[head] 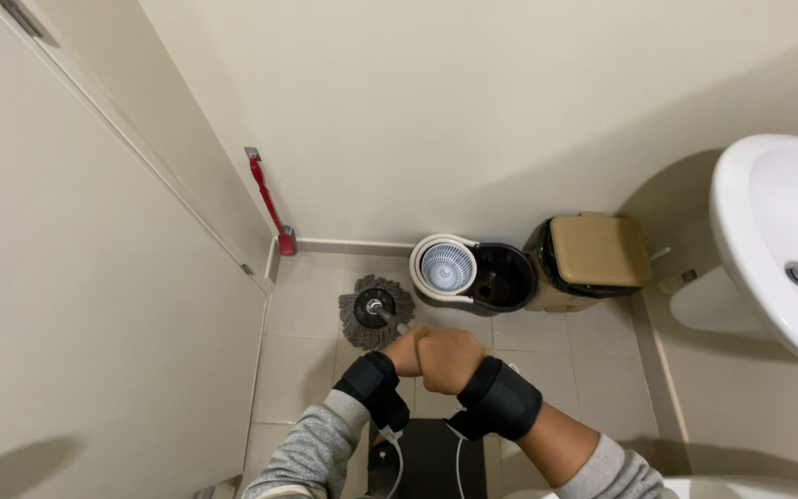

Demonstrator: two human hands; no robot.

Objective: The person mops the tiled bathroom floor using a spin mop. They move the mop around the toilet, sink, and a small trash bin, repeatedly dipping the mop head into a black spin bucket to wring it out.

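Observation:
Both my hands grip a mop handle seen end-on. My left hand (405,352) and my right hand (452,358) are pressed together in fists around it; each wrist wears a black band. The grey round mop head (376,310) rests flat on the tiled floor (302,314), just beyond my hands. Right behind it stands a dark spin mop bucket (501,277) with a white and blue spinner basket (446,265) on its left side.
A tan-lidded waste bin (598,254) stands right of the bucket by the wall. A white sink (778,240) juts in at right. A red long-handled tool (270,205) leans in the left corner next to the door (85,305). A dark mat (436,457) lies at my feet.

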